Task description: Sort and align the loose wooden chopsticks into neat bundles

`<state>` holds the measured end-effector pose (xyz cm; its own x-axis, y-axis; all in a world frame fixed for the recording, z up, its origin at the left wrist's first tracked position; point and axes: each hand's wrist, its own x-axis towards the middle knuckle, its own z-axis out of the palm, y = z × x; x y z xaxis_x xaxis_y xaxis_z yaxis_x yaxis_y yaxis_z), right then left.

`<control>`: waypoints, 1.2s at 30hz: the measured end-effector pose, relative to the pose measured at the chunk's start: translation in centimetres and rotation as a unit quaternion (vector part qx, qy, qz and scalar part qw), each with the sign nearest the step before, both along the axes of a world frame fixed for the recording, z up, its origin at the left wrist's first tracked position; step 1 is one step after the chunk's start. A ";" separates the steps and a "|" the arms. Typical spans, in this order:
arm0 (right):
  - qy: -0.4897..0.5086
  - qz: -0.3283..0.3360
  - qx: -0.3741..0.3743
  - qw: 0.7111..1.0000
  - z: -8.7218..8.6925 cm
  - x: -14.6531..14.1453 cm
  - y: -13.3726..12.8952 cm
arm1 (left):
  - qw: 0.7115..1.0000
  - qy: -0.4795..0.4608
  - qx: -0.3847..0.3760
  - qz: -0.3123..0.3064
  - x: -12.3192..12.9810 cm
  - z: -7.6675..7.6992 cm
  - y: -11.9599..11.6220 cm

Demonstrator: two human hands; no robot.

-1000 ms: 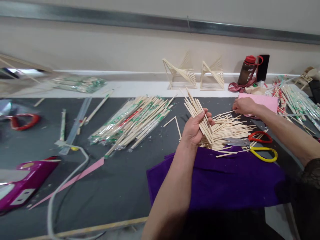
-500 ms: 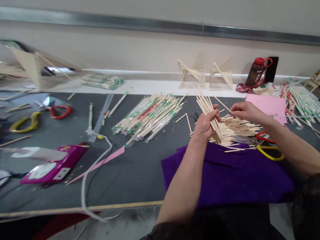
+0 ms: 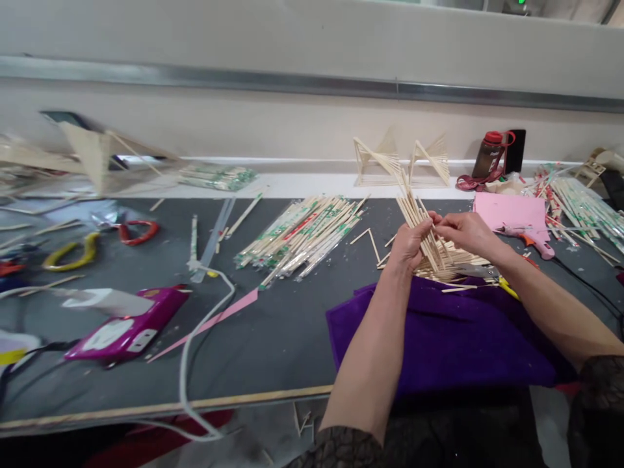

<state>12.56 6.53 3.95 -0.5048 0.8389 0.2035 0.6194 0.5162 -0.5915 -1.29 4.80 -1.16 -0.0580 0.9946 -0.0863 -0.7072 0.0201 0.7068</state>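
My left hand (image 3: 410, 242) is closed round a bundle of thin wooden sticks (image 3: 412, 207), which stand up at a slant above the fist. Close beside it on the right, my right hand (image 3: 461, 233) has its fingertips pinched at the bundle; what they hold is too small to make out. Beneath both hands lies a pile of loose sticks (image 3: 455, 260). Scissors with a yellow handle (image 3: 509, 288) are partly hidden by my right forearm. A folded purple cloth (image 3: 439, 338) lies in front of the pile.
Wrapped chopsticks (image 3: 302, 235) lie left of my hands. Two stick frames (image 3: 377, 162) and a red-capped bottle (image 3: 489, 155) stand along the wall. A pink glue gun (image 3: 536, 244) is at the right. Further left are a purple power strip (image 3: 127, 325) and a white cable (image 3: 182, 364).
My right hand has moved left to the bundle, bringing its fingertips close to my left hand. The view has shifted, and the pink glue gun now shows beyond my right forearm.
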 end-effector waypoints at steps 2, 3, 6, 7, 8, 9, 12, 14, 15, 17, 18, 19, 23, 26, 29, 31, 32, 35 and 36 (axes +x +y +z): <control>0.049 -0.046 0.055 0.996 0.8 -0.2 0.5 | 1.000 0.024 0.002 0.001 0.3 0.1 -0.1; 0.074 -0.063 0.078 0.992 1.3 -0.5 0.9 | 0.999 0.038 0.002 -0.001 0.5 0.1 -0.2; 0.100 -0.065 0.119 0.986 2.4 -2.0 2.0 | 0.997 0.080 0.010 -0.002 1.0 0.3 -0.3; 0.094 -0.061 0.126 0.986 2.6 -2.5 2.3 | 0.996 0.091 0.014 0.003 1.1 0.4 -0.3; 0.087 -0.060 0.132 0.986 2.7 -3.1 2.5 | 0.995 0.099 0.020 0.007 1.2 0.4 -0.4; 0.082 -0.059 0.135 0.986 2.8 -3.5 2.7 | 0.994 0.106 0.025 0.010 1.2 0.4 -0.4; 0.119 -0.063 0.122 0.983 2.5 -4.0 3.1 | 0.993 0.119 0.024 0.010 1.2 0.6 -0.5; 0.178 -0.066 0.086 0.978 2.3 -3.7 3.3 | 0.992 0.124 0.016 -0.001 1.0 0.7 -0.5; 0.210 -0.068 0.063 0.973 2.3 -3.4 3.4 | 0.992 0.121 0.015 -0.009 1.0 0.7 -0.5; 0.264 -0.074 0.008 0.962 2.1 -2.8 3.6 | 0.993 0.113 0.021 -0.023 0.8 0.6 -0.5; 0.284 -0.075 -0.022 0.956 2.0 -2.5 3.6 | 0.993 0.108 0.027 -0.027 0.7 0.5 -0.4; 0.298 -0.073 -0.051 0.950 1.9 -2.3 3.7 | 0.994 0.104 0.031 -0.030 0.7 0.4 -0.4; 0.292 -0.041 -0.128 0.947 1.3 -1.9 3.7 | 0.994 0.102 0.031 -0.040 0.5 0.1 -0.1; 0.273 -0.042 -0.111 0.955 1.0 -1.8 3.7 | 0.993 0.098 0.041 -0.046 0.5 0.1 -0.1; 0.266 -0.062 -0.057 0.960 1.0 -1.9 3.6 | 0.994 0.093 0.047 -0.045 0.5 0.2 -0.2; 0.264 -0.068 -0.032 0.962 1.1 -2.1 3.5 | 0.994 0.087 0.050 -0.047 0.6 0.4 -0.3; 0.266 -0.068 -0.022 0.961 1.1 -2.1 3.5 | 0.994 0.083 0.050 -0.046 0.6 0.5 -0.3; 0.282 -0.073 0.004 0.957 1.4 -2.3 3.4 | 0.998 0.049 0.042 -0.027 0.2 0.9 -0.4; 0.289 -0.074 0.008 0.954 1.5 -2.3 3.4 | 0.999 0.028 0.033 -0.015 0.0 1.0 -0.3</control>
